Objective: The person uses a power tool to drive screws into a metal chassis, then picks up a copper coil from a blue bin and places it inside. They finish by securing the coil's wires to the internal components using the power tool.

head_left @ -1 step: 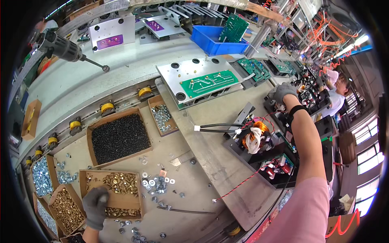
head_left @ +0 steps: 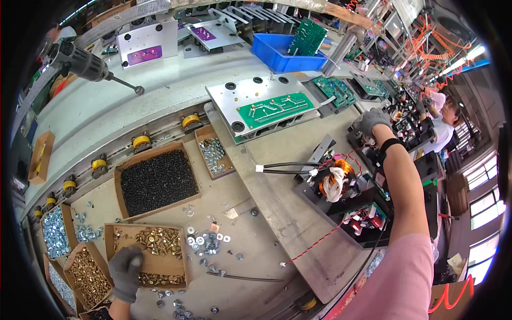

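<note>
My left hand (head_left: 127,273), in a grey glove, is at the left side of a cardboard box of brass-coloured screws (head_left: 160,241). Its fingers are curled together over the box; whatever they pinch is hidden. My right hand (head_left: 373,122), also gloved, reaches far forward and grips a black chassis (head_left: 356,140) with electronics, its fingertips partly out of sight. Below that outstretched forearm is a nearer black chassis (head_left: 320,205), holding a copper-wound coil (head_left: 342,167), white wrapping and small circuit boards. A red twisted wire trails from it onto the metal plate.
Boxes of black screws (head_left: 156,180), silver screws (head_left: 213,156) and more brass screws (head_left: 88,273) surround the left hand. Loose washers and nuts (head_left: 205,242) lie nearby. An aluminium plate with a green board (head_left: 274,110) stands ahead. A power driver (head_left: 85,63) hangs at left; a blue bin (head_left: 285,56) stands behind.
</note>
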Demonstrator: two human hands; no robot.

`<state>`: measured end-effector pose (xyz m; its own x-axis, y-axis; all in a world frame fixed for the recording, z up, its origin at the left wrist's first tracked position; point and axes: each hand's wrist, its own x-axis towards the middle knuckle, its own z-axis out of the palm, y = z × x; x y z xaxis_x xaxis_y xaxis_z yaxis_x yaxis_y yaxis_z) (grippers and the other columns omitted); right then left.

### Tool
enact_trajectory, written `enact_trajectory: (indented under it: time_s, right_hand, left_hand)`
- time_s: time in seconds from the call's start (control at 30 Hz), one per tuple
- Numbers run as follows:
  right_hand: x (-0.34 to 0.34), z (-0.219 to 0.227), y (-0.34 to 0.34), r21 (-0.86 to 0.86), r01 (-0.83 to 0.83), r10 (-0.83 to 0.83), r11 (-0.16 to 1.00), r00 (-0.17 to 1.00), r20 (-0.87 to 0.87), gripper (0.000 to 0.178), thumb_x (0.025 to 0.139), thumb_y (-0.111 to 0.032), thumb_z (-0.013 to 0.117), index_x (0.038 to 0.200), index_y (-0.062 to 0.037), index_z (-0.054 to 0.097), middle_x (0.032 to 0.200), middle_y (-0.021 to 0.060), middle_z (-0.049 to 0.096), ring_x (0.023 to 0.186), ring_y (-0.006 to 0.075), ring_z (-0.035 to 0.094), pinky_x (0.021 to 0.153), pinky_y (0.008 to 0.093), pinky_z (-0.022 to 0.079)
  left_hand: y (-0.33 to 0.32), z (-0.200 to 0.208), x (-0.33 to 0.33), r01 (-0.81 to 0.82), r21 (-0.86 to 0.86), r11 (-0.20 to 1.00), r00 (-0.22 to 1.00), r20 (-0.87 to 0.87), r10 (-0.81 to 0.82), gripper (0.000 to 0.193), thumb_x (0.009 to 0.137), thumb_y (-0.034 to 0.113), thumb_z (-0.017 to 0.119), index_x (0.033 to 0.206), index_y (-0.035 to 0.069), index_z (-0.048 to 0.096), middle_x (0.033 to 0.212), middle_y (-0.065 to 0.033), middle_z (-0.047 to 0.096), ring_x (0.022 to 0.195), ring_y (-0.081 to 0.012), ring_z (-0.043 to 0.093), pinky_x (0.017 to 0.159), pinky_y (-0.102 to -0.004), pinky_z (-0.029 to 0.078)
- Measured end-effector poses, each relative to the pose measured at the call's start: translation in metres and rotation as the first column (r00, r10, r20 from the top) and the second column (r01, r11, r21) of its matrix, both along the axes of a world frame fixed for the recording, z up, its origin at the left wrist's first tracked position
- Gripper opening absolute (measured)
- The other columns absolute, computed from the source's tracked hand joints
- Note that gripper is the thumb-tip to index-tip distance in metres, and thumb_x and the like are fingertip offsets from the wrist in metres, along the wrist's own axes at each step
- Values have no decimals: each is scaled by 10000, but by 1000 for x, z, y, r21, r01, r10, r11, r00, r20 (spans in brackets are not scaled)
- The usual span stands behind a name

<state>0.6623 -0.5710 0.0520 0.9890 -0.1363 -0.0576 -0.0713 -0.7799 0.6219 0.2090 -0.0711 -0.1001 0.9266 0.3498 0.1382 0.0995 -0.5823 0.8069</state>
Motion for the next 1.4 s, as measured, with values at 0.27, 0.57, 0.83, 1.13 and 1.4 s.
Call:
enact_trajectory:
  time_s: [0.27,0.57,0.83,1.13,1.4]
  right_hand:
    - [-14,5,11,88,45,-44,995,999,-12,543,823,-457,529,1192,-71,627,1292,165,553,1213,313,523,982,437,424]
    - [-60,112,34,331,-366,166,870,849,502,551,839,-524,597,1223,-130,567,1302,142,499,1223,345,470,988,437,411]
    - [-242,176,144,480,-832,525,278,550,650,400,861,-302,656,1148,-34,582,1109,141,609,1001,282,615,871,359,472]
    - [-450,91,215,699,-699,799,149,502,332,463,760,-357,697,1061,-18,600,986,182,599,874,381,573,759,429,452]
    - [-550,-22,224,954,-298,765,-17,611,205,334,778,-199,692,1037,-14,591,994,149,604,899,287,594,800,366,462]
  left_hand:
    - [2,-4,-3,-40,-42,998,999,-11,39,181,814,150,608,872,-19,633,763,-123,617,695,-233,589,657,-319,471]
    - [5,-10,-10,-30,27,999,997,65,29,155,836,119,610,937,12,658,886,-142,665,811,-272,653,754,-329,507]
    - [11,-5,-22,-20,12,1000,999,39,19,148,810,78,614,941,56,678,939,-134,671,879,-320,643,798,-376,507]
    - [28,-15,-6,-8,-397,918,998,-55,-15,197,915,180,514,1011,51,627,939,-140,656,868,-290,651,768,-366,510]
    - [76,19,-63,55,-785,616,997,75,7,255,885,125,604,1097,-15,593,1009,-69,635,920,-163,630,795,-263,528]
